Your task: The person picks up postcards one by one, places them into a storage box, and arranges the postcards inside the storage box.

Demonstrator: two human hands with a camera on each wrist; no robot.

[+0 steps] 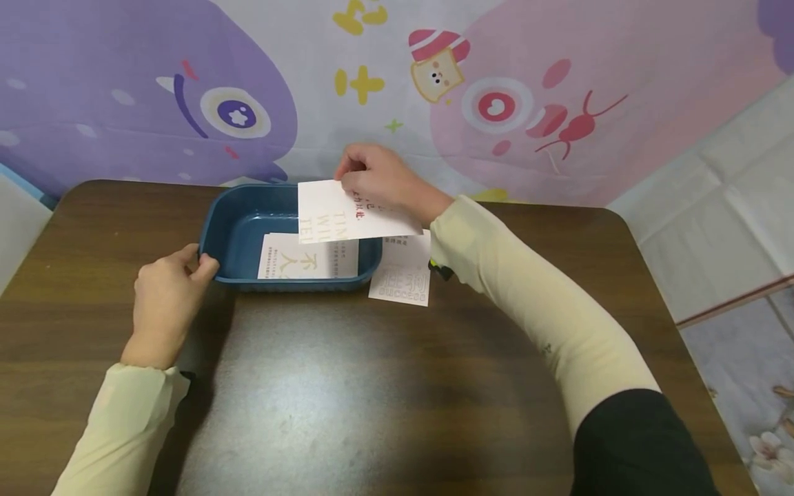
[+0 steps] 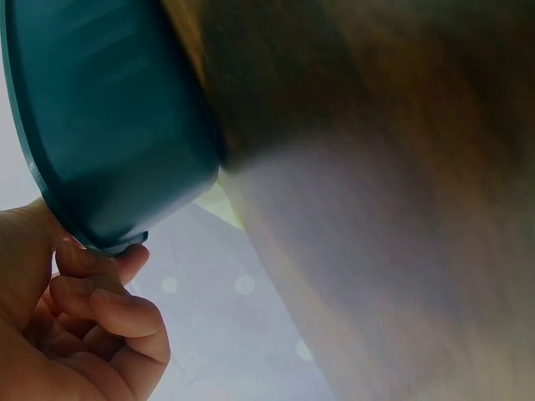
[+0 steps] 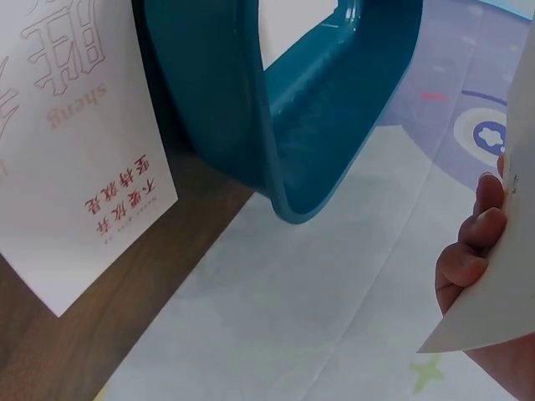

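Note:
My left hand [image 1: 166,303] grips the left rim of a dark teal plastic bin [image 1: 231,238]; in the left wrist view its fingers [image 2: 125,322] curl at the bin's lip. A printed white card [image 1: 329,213] is pinched by its top edge in my right hand [image 1: 384,179], held over the bin's right side. Inside the bin lie white cards [image 1: 304,258] with gold and dark characters. On the table just right of the bin, another printed card [image 1: 400,279] lies flat, partly hidden by the right forearm and the held card.
The brown wooden table [image 1: 298,386] extends in front of the bin. Behind it hangs a cloth [image 1: 372,110] with purple and pink cartoon figures. A pale panel [image 1: 713,186] stands beyond the table's right edge.

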